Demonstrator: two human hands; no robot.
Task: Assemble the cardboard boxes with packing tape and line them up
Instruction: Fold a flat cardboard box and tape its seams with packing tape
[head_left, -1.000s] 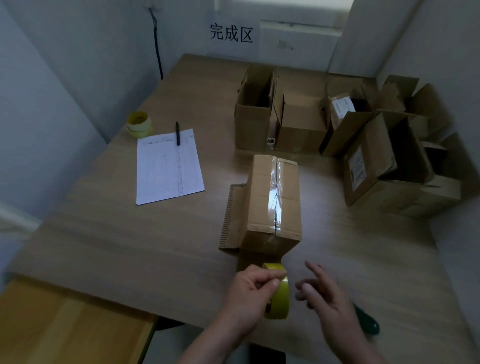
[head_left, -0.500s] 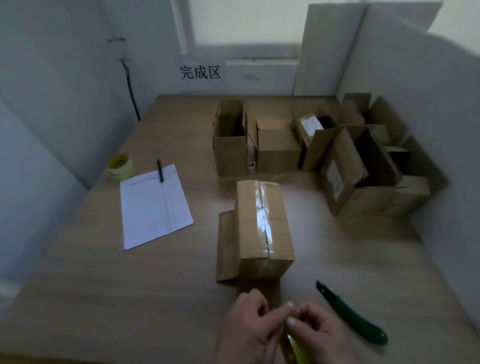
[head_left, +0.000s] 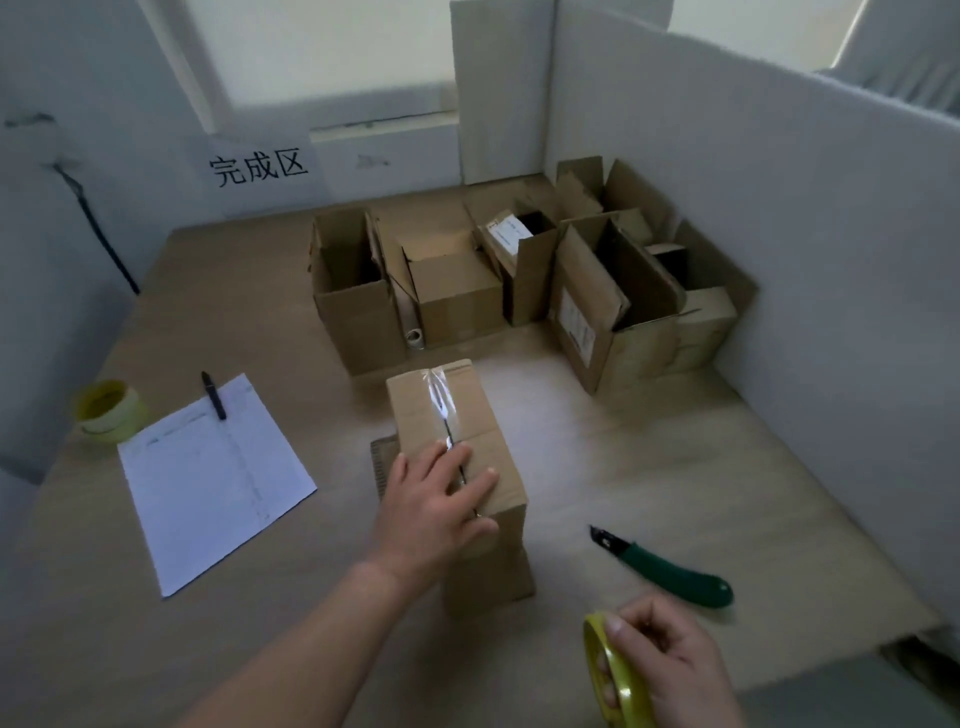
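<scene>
A closed cardboard box (head_left: 441, 410) stands in the middle of the table with clear tape along its top seam. My left hand (head_left: 436, 504) lies flat on the near end of its top, fingers spread over the seam. My right hand (head_left: 670, 670) grips a yellow-rimmed roll of packing tape (head_left: 615, 675) near the table's front edge, right of the box. A flat piece of cardboard (head_left: 382, 457) sticks out from under the box's left side.
Several open cardboard boxes (head_left: 467, 291) stand in a row at the back, under a sign. A green utility knife (head_left: 670, 569) lies right of the box. A paper sheet (head_left: 213, 478) with a pen (head_left: 214, 395) and a second tape roll (head_left: 106, 410) sit at left. White partitions enclose the table.
The tape roll passed from my left hand to my right hand. My left hand then moved forward onto the top of the box. The camera tilted up.
</scene>
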